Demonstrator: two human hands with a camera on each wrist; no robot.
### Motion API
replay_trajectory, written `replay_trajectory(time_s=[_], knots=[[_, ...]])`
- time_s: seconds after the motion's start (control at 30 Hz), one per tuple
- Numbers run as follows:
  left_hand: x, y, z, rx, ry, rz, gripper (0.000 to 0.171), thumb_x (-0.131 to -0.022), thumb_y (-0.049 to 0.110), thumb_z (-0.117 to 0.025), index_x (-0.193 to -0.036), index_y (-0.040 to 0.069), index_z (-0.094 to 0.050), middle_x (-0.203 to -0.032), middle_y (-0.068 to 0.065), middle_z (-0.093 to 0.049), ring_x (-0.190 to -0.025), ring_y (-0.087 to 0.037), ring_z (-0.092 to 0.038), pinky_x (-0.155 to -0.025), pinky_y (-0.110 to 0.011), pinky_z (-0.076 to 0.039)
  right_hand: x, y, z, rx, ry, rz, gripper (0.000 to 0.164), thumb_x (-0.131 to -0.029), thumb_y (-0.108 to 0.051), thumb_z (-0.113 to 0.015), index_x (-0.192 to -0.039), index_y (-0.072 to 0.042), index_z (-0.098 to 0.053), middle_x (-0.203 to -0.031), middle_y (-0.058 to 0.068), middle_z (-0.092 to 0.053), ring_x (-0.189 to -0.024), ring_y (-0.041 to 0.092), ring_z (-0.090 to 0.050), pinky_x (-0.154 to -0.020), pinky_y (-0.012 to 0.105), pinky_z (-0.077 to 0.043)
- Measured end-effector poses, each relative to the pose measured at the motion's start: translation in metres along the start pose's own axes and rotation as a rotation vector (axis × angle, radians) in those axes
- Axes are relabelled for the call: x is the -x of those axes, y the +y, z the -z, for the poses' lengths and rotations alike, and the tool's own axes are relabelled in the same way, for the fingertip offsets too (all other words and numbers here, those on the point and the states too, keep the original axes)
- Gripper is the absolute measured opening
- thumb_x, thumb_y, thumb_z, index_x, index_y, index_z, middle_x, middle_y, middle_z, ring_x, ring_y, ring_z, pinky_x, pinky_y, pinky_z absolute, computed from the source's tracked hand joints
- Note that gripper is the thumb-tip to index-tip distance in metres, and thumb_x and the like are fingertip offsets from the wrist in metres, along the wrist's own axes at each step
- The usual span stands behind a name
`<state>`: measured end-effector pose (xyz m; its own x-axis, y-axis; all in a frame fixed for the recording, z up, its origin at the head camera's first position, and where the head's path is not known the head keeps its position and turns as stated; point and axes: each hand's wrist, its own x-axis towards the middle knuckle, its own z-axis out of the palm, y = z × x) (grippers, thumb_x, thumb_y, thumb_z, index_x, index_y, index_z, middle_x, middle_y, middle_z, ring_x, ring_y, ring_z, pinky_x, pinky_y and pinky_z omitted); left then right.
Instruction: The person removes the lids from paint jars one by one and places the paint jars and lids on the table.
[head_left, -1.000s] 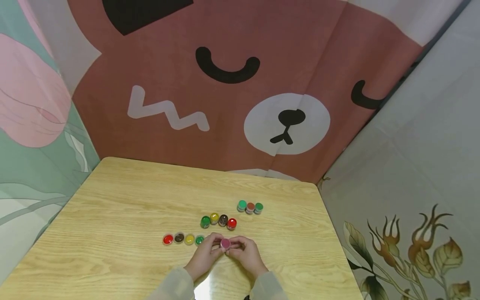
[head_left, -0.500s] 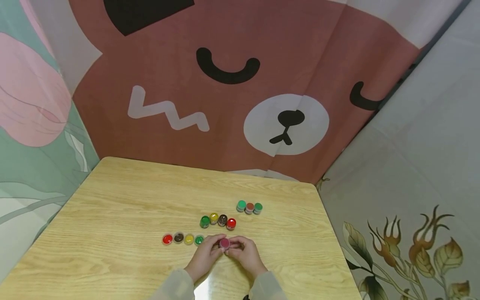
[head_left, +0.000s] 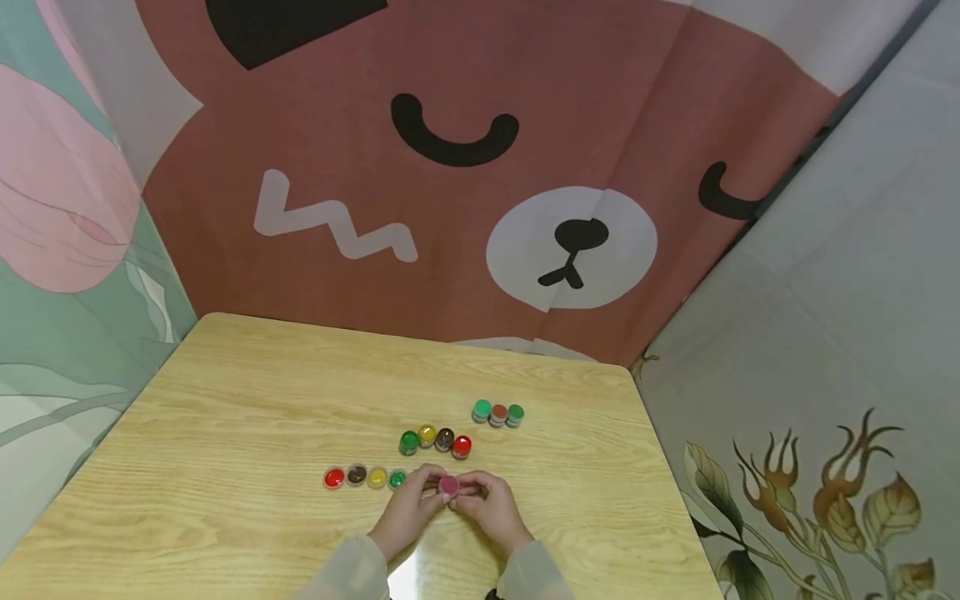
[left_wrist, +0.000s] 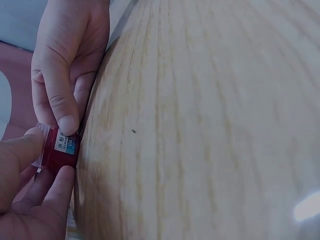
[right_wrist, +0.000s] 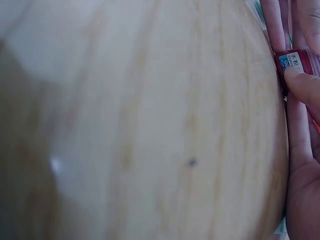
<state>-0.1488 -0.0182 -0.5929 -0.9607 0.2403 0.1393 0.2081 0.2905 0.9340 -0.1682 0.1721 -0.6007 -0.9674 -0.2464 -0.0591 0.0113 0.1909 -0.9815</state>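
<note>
Low over the table, a small dark red paint jar (head_left: 448, 486) with a pale see-through lid (left_wrist: 42, 142) is held between both hands. My left hand (head_left: 411, 507) grips it from the left, its thumb at the lid and a finger along the red body. From the other side my right hand (head_left: 491, 510) pinches the jar, the thumb over its white and blue label (right_wrist: 291, 61). Just beyond the hands stand several glossy paint pots: green (head_left: 408, 442), yellow (head_left: 427, 436), brown (head_left: 445, 439) and red (head_left: 461, 447).
Left of the hands lies a row of shallow round pieces with red (head_left: 333, 477), brown (head_left: 357, 475), yellow (head_left: 377, 477) and green (head_left: 397, 479) centres. Three matte-topped jars (head_left: 498, 415) stand farther back. Behind the wooden table (head_left: 247, 392) hangs a bear-print curtain (head_left: 337, 292).
</note>
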Motion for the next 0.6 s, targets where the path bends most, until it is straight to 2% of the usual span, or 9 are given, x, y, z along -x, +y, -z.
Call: replay_trajectory(time_s=[0.23, 0.5, 0.6], knots=[[0.0002, -0.0006, 0.0011, 0.032, 0.007, 0.02, 0.026, -0.093, 0.012, -0.071, -0.115, 0.007, -0.059, -0.12, -0.015, -0.066, -0.115, -0.037, -0.064, -0.101, -0.051, -0.052, -0.0006, -0.0024, 0.0002, -0.004, -0.006, -0.006, 0.033, -0.08, 0.01, -0.079, -0.112, 0.005, -0.072, -0.101, 0.012, -0.072, -0.089, 0.014, -0.068, -0.081, 0.022, -0.06], [0.003, 0.0052, 0.0052, 0.062, -0.005, 0.026, 0.023, -0.095, 0.007, -0.068, -0.115, 0.006, -0.057, -0.119, -0.014, -0.067, -0.115, -0.035, -0.064, -0.104, -0.053, -0.049, 0.0001, -0.004, -0.0004, -0.014, 0.006, -0.036, 0.034, -0.08, 0.012, -0.078, -0.112, 0.004, -0.072, -0.101, 0.012, -0.071, -0.09, 0.017, -0.067, -0.079, 0.021, -0.06], [0.0034, 0.0064, 0.006, 0.045, -0.021, 0.025, 0.029, -0.097, 0.007, -0.066, -0.123, 0.003, -0.056, -0.121, -0.014, -0.066, -0.115, -0.035, -0.063, -0.104, -0.053, -0.049, 0.0017, -0.0055, -0.0007, -0.018, 0.009, -0.032, 0.034, -0.079, 0.013, -0.078, -0.112, 0.005, -0.072, -0.101, 0.013, -0.072, -0.089, 0.016, -0.067, -0.078, 0.02, -0.06]])
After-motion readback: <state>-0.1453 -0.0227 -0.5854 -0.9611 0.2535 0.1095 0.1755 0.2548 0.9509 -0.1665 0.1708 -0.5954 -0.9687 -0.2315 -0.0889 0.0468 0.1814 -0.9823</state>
